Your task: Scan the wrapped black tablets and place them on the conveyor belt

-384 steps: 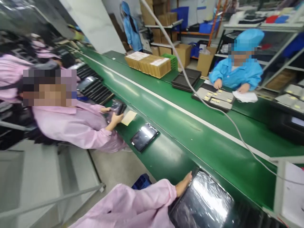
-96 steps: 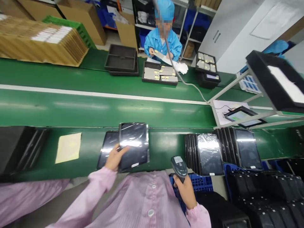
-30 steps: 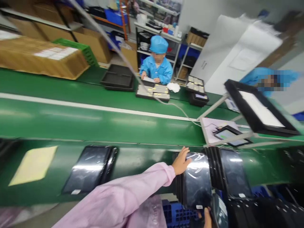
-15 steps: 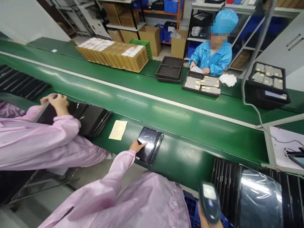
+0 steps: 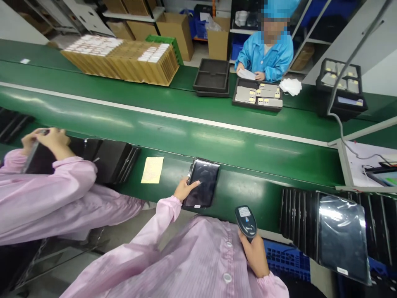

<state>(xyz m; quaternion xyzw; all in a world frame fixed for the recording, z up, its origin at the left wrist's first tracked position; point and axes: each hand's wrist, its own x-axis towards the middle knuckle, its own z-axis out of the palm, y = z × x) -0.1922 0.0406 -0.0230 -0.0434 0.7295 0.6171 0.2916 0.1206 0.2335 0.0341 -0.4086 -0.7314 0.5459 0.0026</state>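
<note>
My left hand (image 5: pixel 185 189) grips the left edge of a dark, film-wrapped tablet (image 5: pixel 204 184), thumb on its face, at the near edge of the green bench. The tablet has a small white label at its bottom edge. In my right hand (image 5: pixel 256 252) is a dark handheld scanner (image 5: pixel 246 221), held above the bench edge with its rounded head pointing away from me. A yellow sheet of paper (image 5: pixel 152 170) lies left of the tablet. Right of the scanner stands a row of dark wrapped panels (image 5: pixel 297 219), with one glossy wrapped tablet (image 5: pixel 343 236) leaning on it.
At left, a co-worker's hands (image 5: pixel 51 140) hold a dark panel beside more black panels (image 5: pixel 113 161). Across the bench, a person in blue (image 5: pixel 266 54) works behind a tray of grey parts (image 5: pixel 257 96). A blue crate (image 5: pixel 287 258) sits below the bench edge.
The tablet under my left hand has shifted right and turned more upright. My right hand has raised the scanner and brought it left, closer to the tablet. The camera view has also shifted.
</note>
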